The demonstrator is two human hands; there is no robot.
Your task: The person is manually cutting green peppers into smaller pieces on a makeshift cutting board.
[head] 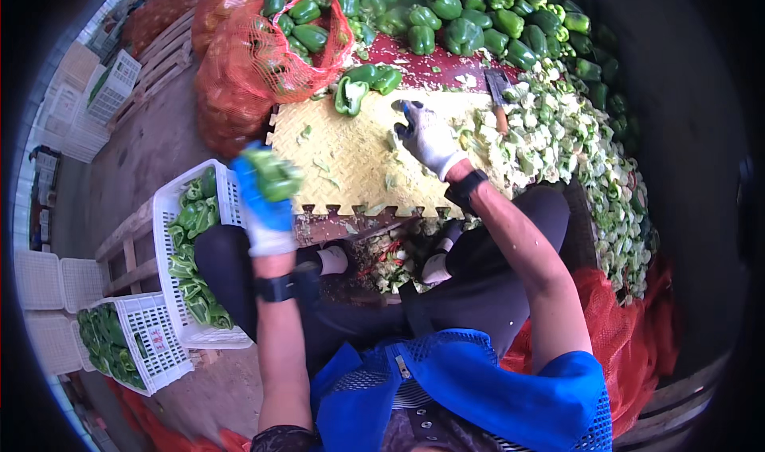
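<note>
My left hand (263, 213), in a blue and white glove, holds a piece of green bell pepper (275, 174), slightly blurred, between the yellow foam mat (358, 165) and a white plastic crate (164, 254). Over the mat is my right hand (427, 135) in a white glove with dark fingertips, its fingers apart and nothing seen in them. A cut green pepper (350, 95) lies at the mat's back edge beside other green peppers. The cleaver (497, 90) rests behind the mat's right part, its wooden handle towards me.
Whole green peppers (463, 33) are heaped at the back. Pepper cores and scraps (556, 135) form a pile at right. A red mesh sack (239, 75) of peppers stands back left. The near crate holds pepper pieces; another white crate (158, 338) stands lower left, near wooden pallets (128, 234).
</note>
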